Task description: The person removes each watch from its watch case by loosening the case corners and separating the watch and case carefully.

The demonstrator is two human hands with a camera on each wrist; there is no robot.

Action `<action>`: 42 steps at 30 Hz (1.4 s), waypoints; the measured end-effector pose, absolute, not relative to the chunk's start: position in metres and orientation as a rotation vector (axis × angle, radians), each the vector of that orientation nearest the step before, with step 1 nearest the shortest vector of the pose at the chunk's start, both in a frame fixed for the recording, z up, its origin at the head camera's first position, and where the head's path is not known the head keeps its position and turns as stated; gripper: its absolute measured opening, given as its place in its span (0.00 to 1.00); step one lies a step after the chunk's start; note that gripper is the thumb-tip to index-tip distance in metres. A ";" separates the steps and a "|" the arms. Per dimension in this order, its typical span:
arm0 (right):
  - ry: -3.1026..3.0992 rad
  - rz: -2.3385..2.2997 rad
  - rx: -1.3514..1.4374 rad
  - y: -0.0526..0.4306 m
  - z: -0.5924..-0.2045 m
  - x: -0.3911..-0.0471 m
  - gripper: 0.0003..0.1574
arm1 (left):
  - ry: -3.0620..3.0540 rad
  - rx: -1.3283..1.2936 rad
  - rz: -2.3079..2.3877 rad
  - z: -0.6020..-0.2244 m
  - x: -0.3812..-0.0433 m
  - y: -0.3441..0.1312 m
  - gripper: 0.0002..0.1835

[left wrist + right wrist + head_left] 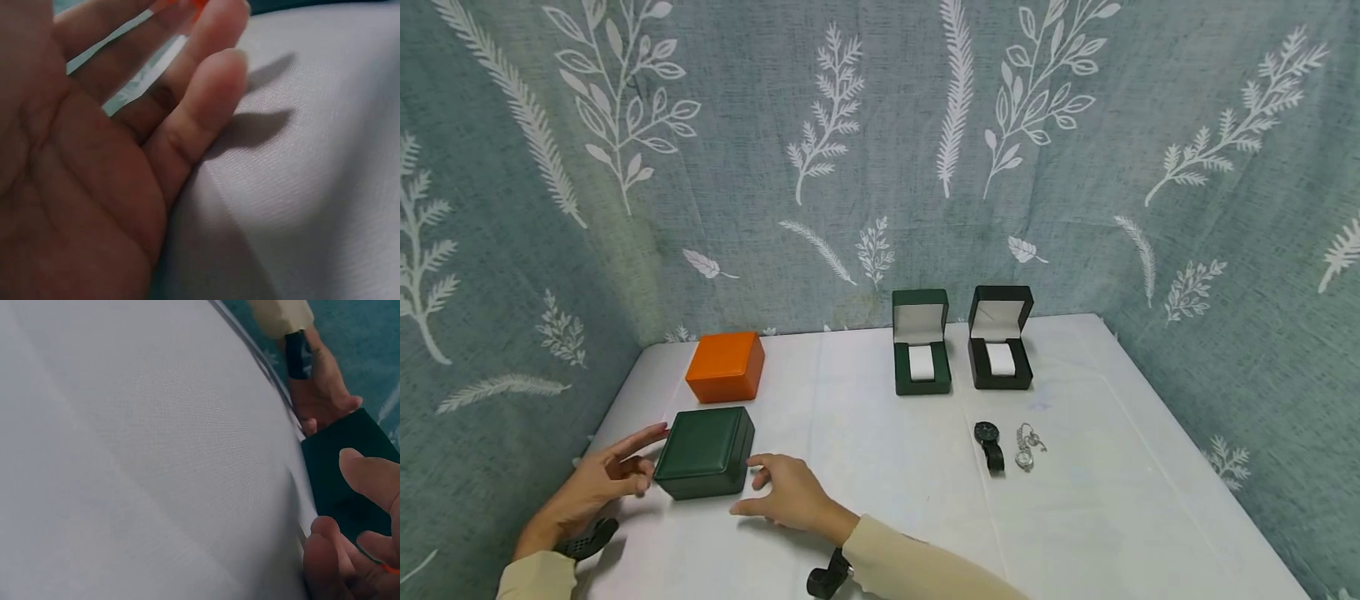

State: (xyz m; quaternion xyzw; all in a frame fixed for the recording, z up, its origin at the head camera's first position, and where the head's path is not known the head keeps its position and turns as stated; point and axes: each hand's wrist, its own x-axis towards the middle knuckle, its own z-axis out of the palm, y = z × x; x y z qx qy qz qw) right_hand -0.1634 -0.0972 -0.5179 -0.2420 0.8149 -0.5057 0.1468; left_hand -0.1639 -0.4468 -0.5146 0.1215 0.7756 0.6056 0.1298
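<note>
A closed dark green box (703,450) sits on the white table at the left, in front of a closed orange box (726,367). My left hand (598,483) is at the green box's left side, fingers spread and loosely bent; in the left wrist view its palm (81,187) holds nothing. On the other side my right hand (793,493) is beside the box's right edge, thumb and fingers apart. Whether its fingertips touch the box I cannot tell. In the right wrist view the green box (350,469) shows between the two hands.
Toward the back stand an open green watch box (922,387) and an open black watch box (1002,382), each with a white cushion. Before them lie a black watch (989,446) and a silver chain-like watch (1026,448). A patterned curtain (880,167) borders the table.
</note>
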 end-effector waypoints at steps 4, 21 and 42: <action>2.409 -1.402 -0.728 -0.102 -0.516 -0.164 0.41 | 2.262 0.286 1.675 -0.510 -0.167 -0.445 0.44; 2.402 -1.529 -0.741 -0.111 -0.517 -0.175 0.33 | 2.175 0.500 1.530 -0.500 -0.180 -0.440 0.56; 2.267 -1.671 -0.757 -0.106 -0.527 -0.182 0.35 | 2.197 0.429 1.527 -0.503 -0.179 -0.432 0.59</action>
